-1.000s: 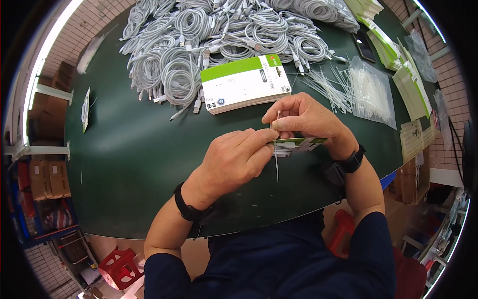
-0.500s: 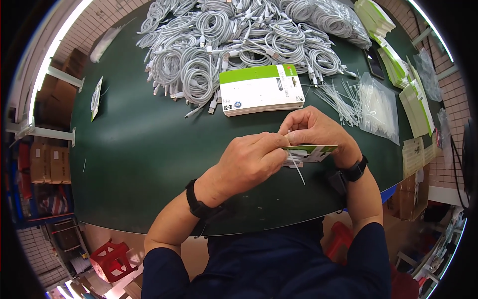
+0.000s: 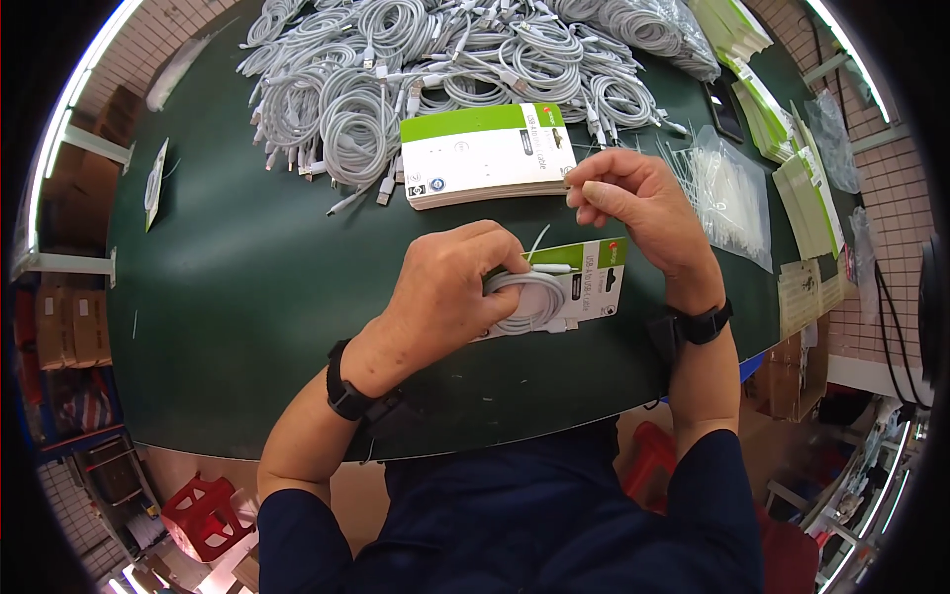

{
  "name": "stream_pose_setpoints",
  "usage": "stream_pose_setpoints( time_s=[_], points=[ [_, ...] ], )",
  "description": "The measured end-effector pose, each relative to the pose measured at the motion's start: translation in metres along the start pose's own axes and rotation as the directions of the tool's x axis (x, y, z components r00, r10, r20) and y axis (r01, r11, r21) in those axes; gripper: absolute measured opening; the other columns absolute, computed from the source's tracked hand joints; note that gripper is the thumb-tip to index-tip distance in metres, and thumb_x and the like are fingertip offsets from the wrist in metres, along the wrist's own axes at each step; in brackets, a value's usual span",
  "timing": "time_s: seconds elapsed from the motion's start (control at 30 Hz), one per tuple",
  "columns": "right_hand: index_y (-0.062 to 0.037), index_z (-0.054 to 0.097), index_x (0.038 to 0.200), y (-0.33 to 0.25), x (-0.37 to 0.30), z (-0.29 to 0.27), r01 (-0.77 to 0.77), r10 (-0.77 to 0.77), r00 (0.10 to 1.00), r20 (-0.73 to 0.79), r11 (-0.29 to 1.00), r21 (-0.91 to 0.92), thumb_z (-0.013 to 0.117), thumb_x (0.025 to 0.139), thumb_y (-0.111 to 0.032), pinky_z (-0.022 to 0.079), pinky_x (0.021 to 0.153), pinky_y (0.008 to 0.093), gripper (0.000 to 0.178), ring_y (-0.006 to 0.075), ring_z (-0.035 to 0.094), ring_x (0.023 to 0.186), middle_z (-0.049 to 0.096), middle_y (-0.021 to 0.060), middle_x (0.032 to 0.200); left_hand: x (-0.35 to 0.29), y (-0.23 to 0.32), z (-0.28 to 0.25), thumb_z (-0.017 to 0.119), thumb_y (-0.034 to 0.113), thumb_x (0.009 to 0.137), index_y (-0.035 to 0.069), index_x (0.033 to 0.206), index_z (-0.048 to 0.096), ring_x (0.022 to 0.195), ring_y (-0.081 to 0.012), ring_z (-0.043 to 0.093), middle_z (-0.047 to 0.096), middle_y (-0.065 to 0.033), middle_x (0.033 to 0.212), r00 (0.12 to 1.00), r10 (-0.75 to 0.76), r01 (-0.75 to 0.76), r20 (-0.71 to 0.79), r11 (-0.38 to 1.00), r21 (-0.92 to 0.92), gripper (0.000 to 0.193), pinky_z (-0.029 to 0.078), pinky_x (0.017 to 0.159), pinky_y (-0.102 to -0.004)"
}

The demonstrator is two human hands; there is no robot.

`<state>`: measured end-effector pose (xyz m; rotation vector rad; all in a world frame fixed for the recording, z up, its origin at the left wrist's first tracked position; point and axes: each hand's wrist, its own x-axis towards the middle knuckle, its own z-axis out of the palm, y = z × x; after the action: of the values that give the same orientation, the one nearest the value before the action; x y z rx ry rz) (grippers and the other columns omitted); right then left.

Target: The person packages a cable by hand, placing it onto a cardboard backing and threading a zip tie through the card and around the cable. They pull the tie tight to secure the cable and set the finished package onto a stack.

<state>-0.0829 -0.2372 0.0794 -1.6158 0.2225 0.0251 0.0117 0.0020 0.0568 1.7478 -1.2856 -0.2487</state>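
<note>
Dark-green tabletop (image 3: 247, 327) under the work. Coiled cable (image 3: 554, 300) on printed card (image 3: 598, 289): at left hand (image 3: 450, 292)'s 3 o'clock, touching; card's long axis near 9-to-3, right end slightly higher. Left hand nearer, thumb and fingers pinching the coil, masking its 9 o'clock side. Right hand (image 3: 638, 210) apart, card at its 7; fingers curled, cannot tell if pinching anything. From card: white tie (image 3: 539, 238) projects toward 12, card stack (image 3: 485, 163) at 11, cable pile (image 3: 445, 69) beyond, tie bag (image 3: 727, 203) at 2.
</note>
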Motion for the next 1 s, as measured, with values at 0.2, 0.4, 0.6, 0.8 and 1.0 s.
stream_pose_setpoints(
  time_s=[0.2,0.4,0.6,0.8,1.0],
  points=[
    [-0.0024,0.069,0.108,-0.011,-0.012,0.036,0.537,-0.498,0.839,0.219,0.693,-0.481,0.080,0.079,-0.006,0.055,0.079,0.0333,0.031,0.0218,0.069,0.094,0.072,0.0066,0.102,0.004,-0.007,-0.001,0.074,0.000,0.069,0.000,0.085,0.068,0.070,-0.0303,0.069,0.070,-0.0133,0.081,0.989,-0.134,0.127,-0.059,0.986,-0.105,0.018,0.053,0.063,-0.0357],
    [-0.0085,0.068,0.104,0.005,-0.009,0.056,0.497,-0.560,0.802,0.208,0.433,-0.752,0.081,0.066,-0.001,0.053,0.081,0.0410,0.041,0.0306,0.065,0.095,0.066,0.0076,0.098,0.004,-0.005,-0.004,0.073,0.000,0.069,0.000,0.086,0.069,0.068,-0.0285,0.069,0.071,-0.0144,0.081,0.970,-0.241,0.237,-0.027,0.967,-0.097,0.017,0.052,0.063,-0.0343],
    [-0.0075,0.067,0.101,0.009,-0.006,0.059,0.504,-0.577,0.796,0.184,0.463,-0.729,0.078,0.065,0.003,0.053,0.080,0.0425,0.039,0.0307,0.064,0.094,0.065,0.0077,0.096,0.004,-0.004,0.000,0.073,-0.001,0.070,-0.001,0.087,0.070,0.067,-0.0259,0.068,0.072,-0.0131,0.079,0.976,-0.206,0.199,-0.067,0.975,-0.099,0.017,0.052,0.062,-0.0327],
    [-0.0062,0.065,0.102,0.011,-0.006,0.062,0.507,-0.590,0.786,0.183,0.447,-0.737,0.076,0.065,0.004,0.054,0.077,0.0406,0.040,0.0317,0.064,0.093,0.064,0.0093,0.095,0.003,-0.007,0.005,0.074,-0.001,0.072,0.000,0.088,0.071,0.067,-0.0234,0.069,0.073,-0.0128,0.081,0.971,-0.213,0.195,-0.105,0.968,-0.159,0.016,0.052,0.062,-0.0321],
    [-0.0044,0.065,0.104,0.009,-0.006,0.055,0.519,-0.567,0.806,0.168,0.541,-0.662,0.077,0.071,0.002,0.055,0.077,0.0365,0.036,0.0281,0.068,0.089,0.069,0.0102,0.097,0.000,-0.008,0.005,0.074,-0.001,0.073,-0.001,0.088,0.071,0.065,-0.0202,0.067,0.073,-0.0132,0.081,0.969,-0.234,0.216,-0.077,0.957,-0.195,0.015,0.051,0.061,-0.0317]
  ],
)
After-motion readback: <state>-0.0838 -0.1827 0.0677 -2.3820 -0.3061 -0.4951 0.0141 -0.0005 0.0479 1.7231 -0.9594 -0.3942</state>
